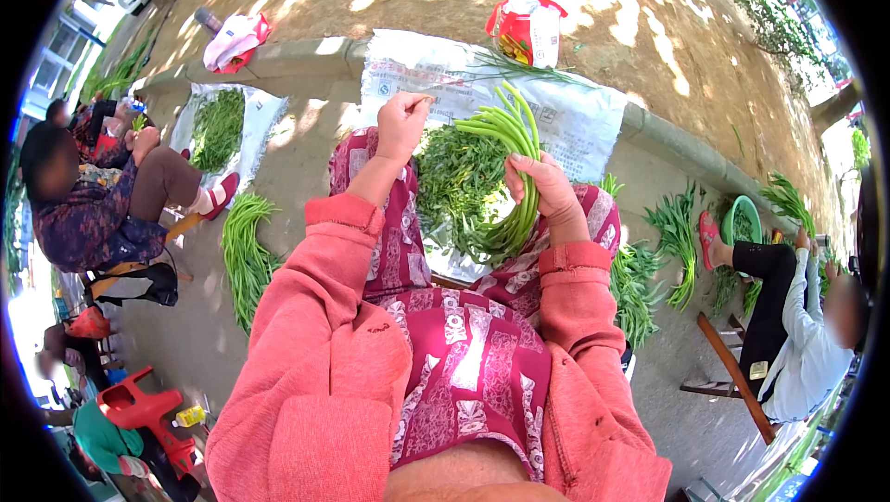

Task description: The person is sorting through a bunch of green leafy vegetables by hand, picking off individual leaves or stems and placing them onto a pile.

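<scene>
My right hand [542, 187] grips a bunch of long green stems [510, 131], curved upward, above my right knee. My left hand [403, 122] is raised to the left of the stems, apart from them, with fingertips pinched; anything between them is too small to make out. Beneath my hands, between my knees in patterned maroon trousers, a heap of picked leaves [445, 177] lies on a white woven sheet [399, 66].
Stem bunches lie to my left [246, 252] and right [677, 242]. Several seated people [102, 205] are at left, another [807, 326] at right by a green basin [742, 219]. A curb [667, 145], red-white bag [524, 29], second sheet [269, 127] and red stool [139, 400] surround me.
</scene>
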A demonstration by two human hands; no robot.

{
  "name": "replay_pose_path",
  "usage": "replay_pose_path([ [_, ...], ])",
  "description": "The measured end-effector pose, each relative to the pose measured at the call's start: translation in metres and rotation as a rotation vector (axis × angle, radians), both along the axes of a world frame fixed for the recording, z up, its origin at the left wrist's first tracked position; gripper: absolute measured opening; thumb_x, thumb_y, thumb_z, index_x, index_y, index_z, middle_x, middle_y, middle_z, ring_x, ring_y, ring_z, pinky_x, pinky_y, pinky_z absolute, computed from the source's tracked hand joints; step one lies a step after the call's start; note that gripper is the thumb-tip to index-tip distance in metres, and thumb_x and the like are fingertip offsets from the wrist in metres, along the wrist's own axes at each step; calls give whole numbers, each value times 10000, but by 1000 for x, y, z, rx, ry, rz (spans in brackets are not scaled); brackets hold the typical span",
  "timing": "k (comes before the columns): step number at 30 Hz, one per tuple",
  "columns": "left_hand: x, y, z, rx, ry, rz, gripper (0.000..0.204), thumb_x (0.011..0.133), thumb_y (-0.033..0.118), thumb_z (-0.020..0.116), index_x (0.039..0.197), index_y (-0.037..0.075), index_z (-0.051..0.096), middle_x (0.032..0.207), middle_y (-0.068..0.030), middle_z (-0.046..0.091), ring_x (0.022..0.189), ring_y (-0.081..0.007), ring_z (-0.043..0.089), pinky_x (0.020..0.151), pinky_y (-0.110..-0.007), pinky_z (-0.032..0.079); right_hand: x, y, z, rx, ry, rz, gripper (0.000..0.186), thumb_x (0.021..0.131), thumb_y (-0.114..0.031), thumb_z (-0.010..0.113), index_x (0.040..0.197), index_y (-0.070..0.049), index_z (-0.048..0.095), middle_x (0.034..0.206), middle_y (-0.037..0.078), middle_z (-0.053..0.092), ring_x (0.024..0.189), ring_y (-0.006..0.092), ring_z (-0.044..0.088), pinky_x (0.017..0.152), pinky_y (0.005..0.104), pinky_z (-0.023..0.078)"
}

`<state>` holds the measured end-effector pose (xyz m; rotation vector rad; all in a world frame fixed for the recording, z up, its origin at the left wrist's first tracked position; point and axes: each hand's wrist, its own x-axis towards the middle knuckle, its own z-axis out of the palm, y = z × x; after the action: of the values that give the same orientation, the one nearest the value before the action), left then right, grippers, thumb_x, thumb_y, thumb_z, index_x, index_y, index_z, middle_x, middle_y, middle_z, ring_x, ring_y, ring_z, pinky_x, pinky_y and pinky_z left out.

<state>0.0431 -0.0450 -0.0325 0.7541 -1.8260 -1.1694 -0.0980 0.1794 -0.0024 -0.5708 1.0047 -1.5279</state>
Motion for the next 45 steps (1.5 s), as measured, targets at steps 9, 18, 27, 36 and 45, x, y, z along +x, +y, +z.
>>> replay_pose_path([
  [9,3,9,6,-113,-14,-174,85,786,76,672,844,17,692,782,-61,632,737,-159,601,690,-273,478,2,-4,-2,66,58,34,211,882,-248,628,856,-46,572,578,41,541,444,120,491,429,239,397],
  [18,8,23,21,-187,-132,-464,183,747,149,703,875,21,673,797,-66,615,809,-205,588,781,-325,465,7,-9,-1,181,104,78,189,872,-237,646,866,-61,578,586,24,546,446,109,496,418,230,391],
  [27,7,22,17,-360,-134,-466,96,778,80,651,846,12,652,753,-92,575,751,-252,563,721,-342,452,9,-10,-1,195,160,81,179,883,-226,637,884,-57,578,594,18,539,453,105,492,423,235,386],
  [36,2,28,16,-661,-175,-321,64,691,91,643,692,63,586,705,-86,549,725,-295,556,671,-402,441,12,-12,-2,246,197,100,183,881,-221,642,898,-50,577,596,16,530,457,105,488,424,236,384],
  [45,4,10,12,-510,-209,-71,95,703,106,690,715,63,606,733,-85,576,707,-283,569,636,-389,448,2,-2,-1,40,45,17,182,894,-225,609,873,-49,568,599,32,535,463,119,488,432,241,406],
])
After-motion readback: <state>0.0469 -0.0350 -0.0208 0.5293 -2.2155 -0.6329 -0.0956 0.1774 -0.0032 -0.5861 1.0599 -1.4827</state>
